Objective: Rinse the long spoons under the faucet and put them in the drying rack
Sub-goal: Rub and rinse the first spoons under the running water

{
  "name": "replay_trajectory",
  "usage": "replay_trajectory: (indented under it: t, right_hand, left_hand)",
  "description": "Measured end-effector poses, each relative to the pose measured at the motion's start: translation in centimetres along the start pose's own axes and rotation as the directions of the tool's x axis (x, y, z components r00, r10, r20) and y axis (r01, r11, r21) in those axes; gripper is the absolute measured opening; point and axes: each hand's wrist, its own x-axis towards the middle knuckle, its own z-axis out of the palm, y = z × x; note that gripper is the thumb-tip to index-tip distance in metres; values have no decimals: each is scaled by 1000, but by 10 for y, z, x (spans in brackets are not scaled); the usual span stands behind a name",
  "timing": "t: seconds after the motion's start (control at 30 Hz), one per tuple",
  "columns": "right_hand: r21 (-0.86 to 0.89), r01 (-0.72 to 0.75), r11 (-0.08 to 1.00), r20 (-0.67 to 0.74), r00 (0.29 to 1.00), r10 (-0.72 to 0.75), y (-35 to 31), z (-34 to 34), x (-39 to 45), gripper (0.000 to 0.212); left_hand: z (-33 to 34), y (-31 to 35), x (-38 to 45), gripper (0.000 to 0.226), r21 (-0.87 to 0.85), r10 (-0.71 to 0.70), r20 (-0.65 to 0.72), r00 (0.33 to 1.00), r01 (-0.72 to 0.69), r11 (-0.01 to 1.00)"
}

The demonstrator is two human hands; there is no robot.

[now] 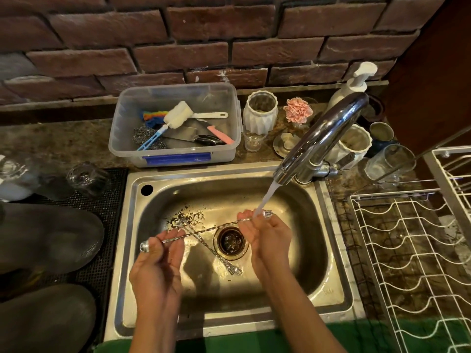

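Note:
A long twisted metal spoon (206,230) is held level over the steel sink (328,253). My left hand (159,266) pinches its left end, and my right hand (267,235) grips its right end. Water from the chrome faucet (323,133) falls on the spoon at my right fingers. Two more long spoons (211,248) lie on the sink floor beside the drain (230,242), with dark grit near their bowls. The white wire drying rack (413,250) stands to the right of the sink.
A clear plastic tub (175,152) with brushes, scourer and knives sits behind the sink. White ribbed jars (260,112), a soap pump (354,84) and glasses (390,163) crowd the faucet base. Upturned glasses (86,178) rest on a black mat at left. A brick wall closes the back.

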Motion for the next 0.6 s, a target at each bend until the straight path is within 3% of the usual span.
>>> replay_trajectory:
  t: [0.1,0.33,0.5,0.6]
  right_hand:
    - [-85,48,995,2,999,-48,8,5,-3,12]
    - [-134,37,990,-22,999,-40,9,5,6,29]
    - [-202,115,973,11,993,-115,10,-1,10,9]
    - [-204,91,975,-23,995,-98,6,-6,18,31]
  left_hand:
    - [-4,3,-5,32,14,4,-9,1000,-4,1000]
    - [-10,-1,-12,18,-36,-23,-23,999,22,999]
    - [-16,3,-4,19,-63,-27,-31,999,25,998]
    - [-16,-2,-2,18,-35,-7,-9,1000,7,999]
